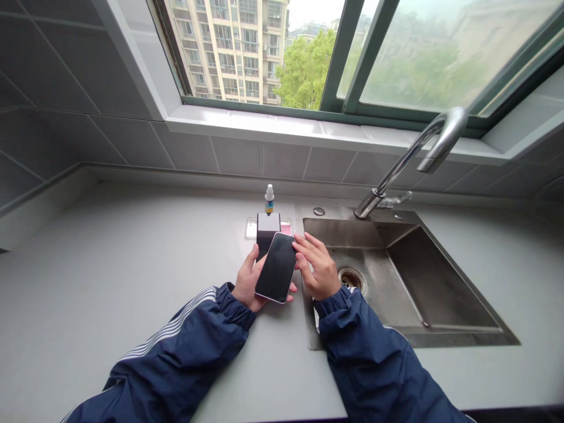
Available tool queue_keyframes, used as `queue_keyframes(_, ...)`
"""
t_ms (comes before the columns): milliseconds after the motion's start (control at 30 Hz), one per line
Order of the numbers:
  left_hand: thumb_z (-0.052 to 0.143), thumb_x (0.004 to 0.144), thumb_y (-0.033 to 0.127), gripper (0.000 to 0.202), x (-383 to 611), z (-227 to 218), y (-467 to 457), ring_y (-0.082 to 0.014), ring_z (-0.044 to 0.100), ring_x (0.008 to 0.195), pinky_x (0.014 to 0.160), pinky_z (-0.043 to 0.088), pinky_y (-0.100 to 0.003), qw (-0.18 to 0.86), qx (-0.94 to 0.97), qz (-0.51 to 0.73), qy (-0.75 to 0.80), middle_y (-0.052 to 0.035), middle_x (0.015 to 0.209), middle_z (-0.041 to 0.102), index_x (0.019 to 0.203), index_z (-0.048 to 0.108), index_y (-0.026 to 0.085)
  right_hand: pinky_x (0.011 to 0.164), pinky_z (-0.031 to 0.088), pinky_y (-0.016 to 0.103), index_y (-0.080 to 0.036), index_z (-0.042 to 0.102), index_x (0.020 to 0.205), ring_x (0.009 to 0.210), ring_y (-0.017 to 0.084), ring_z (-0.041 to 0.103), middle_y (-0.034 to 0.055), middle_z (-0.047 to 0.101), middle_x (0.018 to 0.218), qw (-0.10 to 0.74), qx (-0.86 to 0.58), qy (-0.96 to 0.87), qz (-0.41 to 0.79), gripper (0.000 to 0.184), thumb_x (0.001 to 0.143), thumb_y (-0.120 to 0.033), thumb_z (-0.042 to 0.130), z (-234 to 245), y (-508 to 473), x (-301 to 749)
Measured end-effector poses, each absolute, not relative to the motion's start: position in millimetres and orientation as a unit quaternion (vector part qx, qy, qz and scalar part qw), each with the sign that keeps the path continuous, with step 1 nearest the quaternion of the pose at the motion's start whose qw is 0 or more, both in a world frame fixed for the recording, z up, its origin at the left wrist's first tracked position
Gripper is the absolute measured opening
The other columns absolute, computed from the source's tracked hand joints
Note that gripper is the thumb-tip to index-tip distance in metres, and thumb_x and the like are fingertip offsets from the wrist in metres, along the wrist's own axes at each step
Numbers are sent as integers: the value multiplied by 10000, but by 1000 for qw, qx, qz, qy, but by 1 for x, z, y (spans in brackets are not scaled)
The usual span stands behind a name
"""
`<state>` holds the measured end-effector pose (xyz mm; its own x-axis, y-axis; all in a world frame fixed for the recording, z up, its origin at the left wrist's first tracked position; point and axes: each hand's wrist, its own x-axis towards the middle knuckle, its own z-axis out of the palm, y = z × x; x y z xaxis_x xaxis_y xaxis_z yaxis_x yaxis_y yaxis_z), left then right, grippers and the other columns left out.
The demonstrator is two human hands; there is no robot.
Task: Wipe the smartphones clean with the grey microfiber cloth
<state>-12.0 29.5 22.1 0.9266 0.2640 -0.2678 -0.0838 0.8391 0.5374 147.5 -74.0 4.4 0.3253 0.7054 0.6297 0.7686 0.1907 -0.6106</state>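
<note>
A smartphone (277, 269) with a dark screen and a pale rim lies tilted in my left hand (249, 284). The left thumb is along its left edge, and fingertips show past its right edge. My right hand (318, 267) is at the phone's upper right corner, its fingers touching or very near the edge; I cannot tell whether they grip it. Just behind the phone stands a black box-like stand (268, 224), partly hidden by it. A clear tray or case (251, 228) with something pink on its right lies around the stand's base. Behind that is a small white-capped bottle (269, 198).
To the right, a steel sink (445, 282) is set into the white counter (132, 282), with a drain (352, 279) near my right wrist. A chrome faucet (408, 158) arches over its back edge. A tiled wall and a window sill (286, 128) bound the back.
</note>
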Motion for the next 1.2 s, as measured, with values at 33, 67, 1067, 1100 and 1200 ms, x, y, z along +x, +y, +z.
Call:
queue_keyframes(33,342,912,730,779,-12,21,30,-358,726,736,620,571,-508,945,263,95,171,-173,1041,706,1449,446,175,1139,441,522,-208,706,1238,1391,273,490,77,656,1357,499,-634,-590,-33,332,954,-187,534,5,-74,146)
queue_keyframes(67,352,911,728,779,-13,20,31,-359,726,742,632,573,-522,946,257,97,174,-160,1014,711,1465,432,186,1141,436,524,-201,704,1236,1400,276,483,81,658,1354,486,-631,-604,-33,331,953,-183,532,6,-75,144)
queue_keyframes(1067,755,759,200,458,-8,20,25,-205,675,884,795,543,-296,878,374,209,214,-70,983,720,1191,614,145,865,552,428,-233,666,1192,964,240,630,100,668,1046,470,-583,-662,-29,361,866,-101,584,23,-88,116)
queue_keyframes(1100,757,754,196,493,-8,18,25,-211,677,890,799,551,-309,876,379,211,213,-77,997,720,1217,598,144,837,556,417,-231,679,1164,945,237,629,98,663,1026,476,-592,-650,-27,332,869,-109,589,22,-88,116)
queue_keyframes(1200,766,742,207,543,-8,15,26,-210,676,794,694,588,-344,867,390,212,225,-67,969,708,1243,563,165,819,564,386,-238,690,1133,925,223,644,89,663,1019,486,-612,-625,-10,285,895,-129,578,20,-86,117)
